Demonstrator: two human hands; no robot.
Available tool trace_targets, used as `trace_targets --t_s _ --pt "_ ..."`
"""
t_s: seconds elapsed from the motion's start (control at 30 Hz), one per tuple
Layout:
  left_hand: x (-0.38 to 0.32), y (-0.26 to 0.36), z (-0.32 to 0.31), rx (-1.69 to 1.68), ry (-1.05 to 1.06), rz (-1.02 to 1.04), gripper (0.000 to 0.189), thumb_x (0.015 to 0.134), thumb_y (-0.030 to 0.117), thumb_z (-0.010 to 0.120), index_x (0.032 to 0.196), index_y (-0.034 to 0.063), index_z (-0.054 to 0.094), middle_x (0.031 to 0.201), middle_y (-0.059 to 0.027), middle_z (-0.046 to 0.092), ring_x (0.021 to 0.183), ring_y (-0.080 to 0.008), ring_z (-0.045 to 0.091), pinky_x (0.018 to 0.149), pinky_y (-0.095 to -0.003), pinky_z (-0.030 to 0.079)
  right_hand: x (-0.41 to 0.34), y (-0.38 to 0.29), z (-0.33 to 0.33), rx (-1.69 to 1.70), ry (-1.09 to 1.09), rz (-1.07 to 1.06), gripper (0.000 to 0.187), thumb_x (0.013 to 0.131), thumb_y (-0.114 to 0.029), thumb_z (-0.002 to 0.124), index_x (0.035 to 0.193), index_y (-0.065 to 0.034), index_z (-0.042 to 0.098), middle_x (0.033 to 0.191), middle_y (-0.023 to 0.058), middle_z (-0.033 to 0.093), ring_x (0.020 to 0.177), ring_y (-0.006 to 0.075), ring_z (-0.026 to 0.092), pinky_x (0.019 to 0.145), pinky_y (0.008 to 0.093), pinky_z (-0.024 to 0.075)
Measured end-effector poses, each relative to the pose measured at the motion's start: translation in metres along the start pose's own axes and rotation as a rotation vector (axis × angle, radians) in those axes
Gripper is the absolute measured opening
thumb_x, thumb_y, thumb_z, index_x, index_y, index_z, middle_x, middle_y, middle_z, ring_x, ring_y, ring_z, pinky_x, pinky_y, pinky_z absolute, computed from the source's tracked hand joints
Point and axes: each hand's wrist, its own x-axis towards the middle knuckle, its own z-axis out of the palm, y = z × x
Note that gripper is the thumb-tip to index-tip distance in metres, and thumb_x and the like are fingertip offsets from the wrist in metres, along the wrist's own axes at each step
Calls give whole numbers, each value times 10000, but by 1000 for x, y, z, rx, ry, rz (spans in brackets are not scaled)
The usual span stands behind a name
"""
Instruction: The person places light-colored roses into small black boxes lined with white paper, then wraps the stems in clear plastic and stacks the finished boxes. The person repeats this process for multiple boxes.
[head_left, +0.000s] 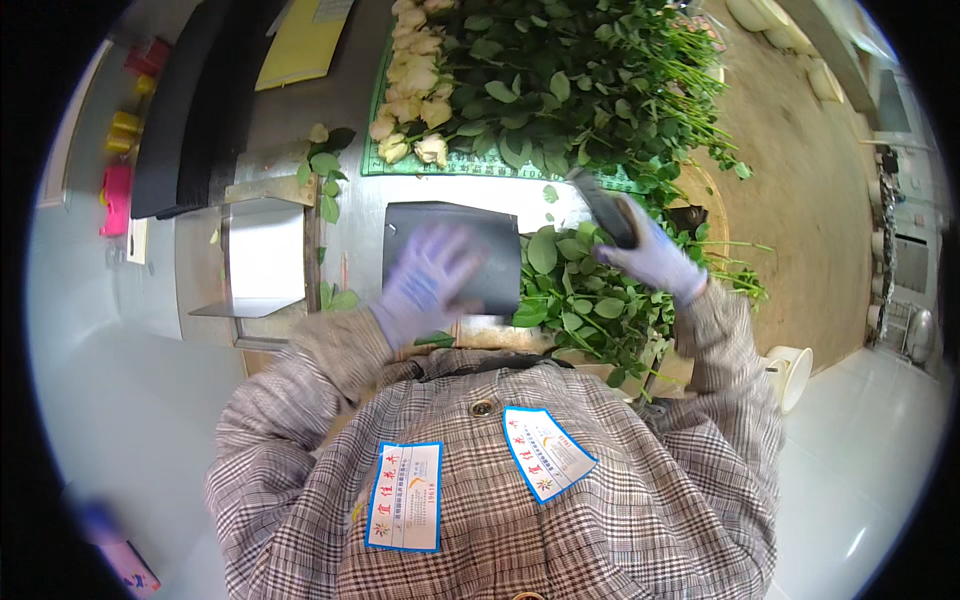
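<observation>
My left hand (431, 281), in a pale purple glove, is spread over a black wrapping sheet (491, 225); motion blurs its fingers. The sheet covers one end of a bunch of leafy green stems (577, 300), hiding whatever lies under it. A small, bright staple-like bit shows near the sheet's upper left corner. In my gloved right hand (656, 251) is a dark, elongated tool (607, 210), blurred, which looks like a stapler. It is above the leaves, to the right of the sheet, its far end pointing up and left.
Cream roses (412, 82) with long stems lie in a pile on a green printed mat (367, 161) beyond my hands. To the left are a metal holder (266, 255), stacked black sheets (180, 120) and a yellow folder (300, 45). A white bucket (795, 379) stands at right.
</observation>
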Motion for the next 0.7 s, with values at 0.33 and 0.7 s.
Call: trace_targets --t_s 0.33,0.7 --pt "29 7 24 -34 -76 100 367 778 293 703 1073 117 575 1032 -50 590 976 -251 584 830 -375 499 -114 12 166 1062 -230 205 616 790 -84 758 1324 -36 454 1145 60 626 1024 145 586 905 309 489" --pt "28 23 12 274 63 102 702 715 351 729 1319 87 488 1266 -106 515 1251 -285 433 1112 -478 273 -59 -18 136 1242 -92 101 382 888 -184 671 1202 6 563 976 93 671 820 169 657 711 311 562"
